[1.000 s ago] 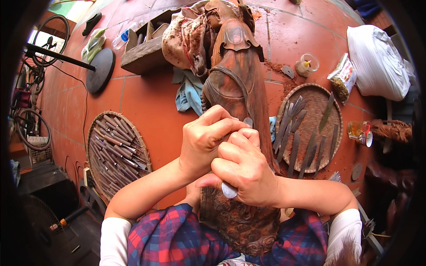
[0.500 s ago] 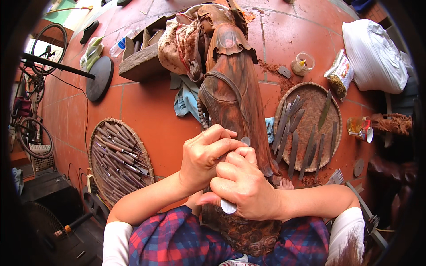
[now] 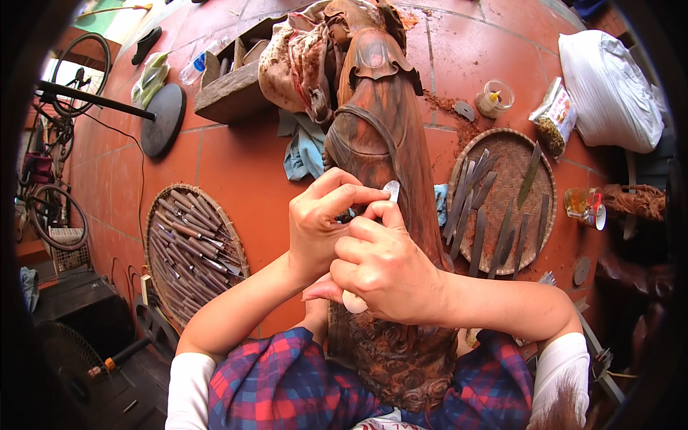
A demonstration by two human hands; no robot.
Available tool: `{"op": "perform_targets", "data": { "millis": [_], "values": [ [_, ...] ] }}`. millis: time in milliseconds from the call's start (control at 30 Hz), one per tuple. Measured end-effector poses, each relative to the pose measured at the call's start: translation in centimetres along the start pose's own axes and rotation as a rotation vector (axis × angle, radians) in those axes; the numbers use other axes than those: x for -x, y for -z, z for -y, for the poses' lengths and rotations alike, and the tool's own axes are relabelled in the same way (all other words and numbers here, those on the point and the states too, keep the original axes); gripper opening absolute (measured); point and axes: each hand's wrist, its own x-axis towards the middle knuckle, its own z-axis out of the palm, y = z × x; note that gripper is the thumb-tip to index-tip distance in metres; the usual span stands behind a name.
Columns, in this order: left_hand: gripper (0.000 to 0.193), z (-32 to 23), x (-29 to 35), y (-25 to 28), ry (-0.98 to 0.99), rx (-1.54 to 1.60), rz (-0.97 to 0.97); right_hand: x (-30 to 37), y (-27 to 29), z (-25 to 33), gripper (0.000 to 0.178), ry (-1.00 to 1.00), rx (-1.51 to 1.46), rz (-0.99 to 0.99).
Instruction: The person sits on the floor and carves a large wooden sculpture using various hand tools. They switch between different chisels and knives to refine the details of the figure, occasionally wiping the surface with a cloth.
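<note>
A carved reddish-brown wooden statue (image 3: 373,143) of a robed figure lies lengthwise, its head far from me and its knobbly base between my legs. Over its middle, my right hand (image 3: 383,269) is wrapped around a flat metal scraper (image 3: 392,189). The scraper's shiny rounded far end shows beyond my fingers; a pale rounded end sticks out below my right fist. My left hand (image 3: 322,222) pinches near the shiny end, index finger against it. The scraper's middle is hidden by my hands, and exact contact with the wood cannot be seen.
A round woven tray (image 3: 193,193) of handled carving tools lies left; another woven tray (image 3: 541,244) with flat metal strips lies right. A wooden box (image 3: 236,93) and stained cloth (image 3: 290,68) sit beside the statue's head. A jar (image 3: 494,99), glass mug (image 3: 573,201) and white sack (image 3: 609,93) stand right.
Both hands and the scraper have moved farther from me along the statue. More of the scraper's shiny far end now shows. My view has shifted slightly.
</note>
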Motion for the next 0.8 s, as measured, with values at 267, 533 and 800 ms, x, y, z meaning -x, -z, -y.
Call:
{"op": "perform_targets", "data": {
  "millis": [267, 533, 800],
  "values": [
    [0.025, -0.5, 1.7, -0.4, 0.063, 0.045, 0.076, 1.4, 0.3, 1.3, 0.039, -0.051, 0.001, 0.108],
    [0.024, -1.0, 1.9, -0.2, 0.070, 0.033, 0.089, 1.4, 0.4, 1.6, 0.039, -0.062, -0.035, 0.092],
    [0.027, -1.8, 0.8, 0.7, 0.065, 0.017, 0.170, 0.9, 0.9, 1.9, 0.038, -0.127, -0.108, 0.025]
  ]
}}
